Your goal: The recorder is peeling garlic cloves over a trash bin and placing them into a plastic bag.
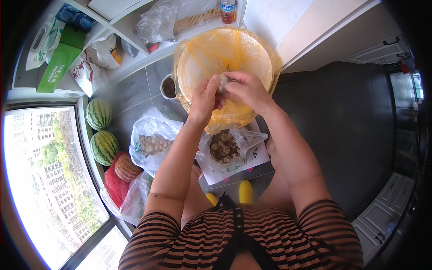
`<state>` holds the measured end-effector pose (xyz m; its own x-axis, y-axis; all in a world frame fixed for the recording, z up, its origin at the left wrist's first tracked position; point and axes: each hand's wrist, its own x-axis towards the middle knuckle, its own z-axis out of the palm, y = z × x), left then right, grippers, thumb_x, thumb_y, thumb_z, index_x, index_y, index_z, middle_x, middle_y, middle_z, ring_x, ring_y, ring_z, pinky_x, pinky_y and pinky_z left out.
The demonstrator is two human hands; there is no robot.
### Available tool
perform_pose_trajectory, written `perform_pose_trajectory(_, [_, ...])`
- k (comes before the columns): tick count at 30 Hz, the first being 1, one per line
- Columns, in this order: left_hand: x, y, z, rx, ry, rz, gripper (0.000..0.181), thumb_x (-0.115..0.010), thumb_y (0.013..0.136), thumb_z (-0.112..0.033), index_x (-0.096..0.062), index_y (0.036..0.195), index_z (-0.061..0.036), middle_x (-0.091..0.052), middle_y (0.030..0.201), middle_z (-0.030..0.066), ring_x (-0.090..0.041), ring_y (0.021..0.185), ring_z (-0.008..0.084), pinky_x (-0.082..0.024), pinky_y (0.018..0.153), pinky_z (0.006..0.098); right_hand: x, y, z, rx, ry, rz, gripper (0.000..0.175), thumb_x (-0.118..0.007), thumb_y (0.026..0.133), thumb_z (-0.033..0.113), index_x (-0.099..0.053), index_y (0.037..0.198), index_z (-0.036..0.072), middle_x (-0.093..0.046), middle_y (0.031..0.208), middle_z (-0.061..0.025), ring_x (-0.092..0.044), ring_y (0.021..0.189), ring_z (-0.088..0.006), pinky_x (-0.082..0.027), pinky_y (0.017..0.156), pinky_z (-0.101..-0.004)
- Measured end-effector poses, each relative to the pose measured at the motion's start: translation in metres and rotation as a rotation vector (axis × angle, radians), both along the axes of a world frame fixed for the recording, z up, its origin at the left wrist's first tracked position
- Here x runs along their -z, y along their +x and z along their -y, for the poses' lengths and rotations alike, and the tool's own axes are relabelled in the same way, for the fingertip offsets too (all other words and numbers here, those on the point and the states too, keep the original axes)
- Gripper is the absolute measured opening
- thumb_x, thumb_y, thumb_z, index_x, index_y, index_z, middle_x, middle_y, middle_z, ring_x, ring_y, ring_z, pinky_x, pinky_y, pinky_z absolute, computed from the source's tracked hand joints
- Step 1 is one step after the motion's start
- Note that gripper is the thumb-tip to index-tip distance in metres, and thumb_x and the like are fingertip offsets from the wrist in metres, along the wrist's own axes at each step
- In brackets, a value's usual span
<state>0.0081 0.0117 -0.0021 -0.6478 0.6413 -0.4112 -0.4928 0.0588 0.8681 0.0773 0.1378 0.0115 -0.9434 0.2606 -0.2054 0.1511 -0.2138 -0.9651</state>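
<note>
Both hands meet over a round bin (270, 64) lined with a translucent yellow plastic bag. Between the fingertips of my left hand (206, 99) and my right hand (248, 91) is a small pale bulb that looks like garlic (222, 83). My fingers hide part of it. Just below the bin, dirty brown garlic-like bulbs (224, 148) lie in an open clear plastic bag (253, 138). Left of my left forearm, a white plastic bag (138, 130) holds several paler, cleaner-looking bulbs (153, 144).
Two watermelons (104, 147) sit by the window at left, near a netted melon (127, 167) and red mesh (114, 182). A pot of dark soil (168, 87) stands beside the bin. Shelves above hold a green box (60, 62) and a bottle (227, 11). White printed board (214, 177) lies underfoot.
</note>
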Motion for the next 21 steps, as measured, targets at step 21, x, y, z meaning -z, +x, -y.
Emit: perform_pose_trajectory(21, [-0.006, 0.001, 0.000, -0.014, 0.012, -0.034, 0.037, -0.038, 0.093, -0.038, -0.051, 0.089, -0.0035, -0.049, 0.058, 0.0024, -0.040, 0.043, 0.0068, -0.028, 0.037, 0.0193, -0.015, 0.002, 0.004, -0.060, 0.031, 0.039, 0.019, -0.051, 0.077, 0.009, -0.061, 0.088, -0.003, -0.058, 0.073, -0.0032, -0.054, 0.065, -0.0086, -0.042, 0.061, -0.0228])
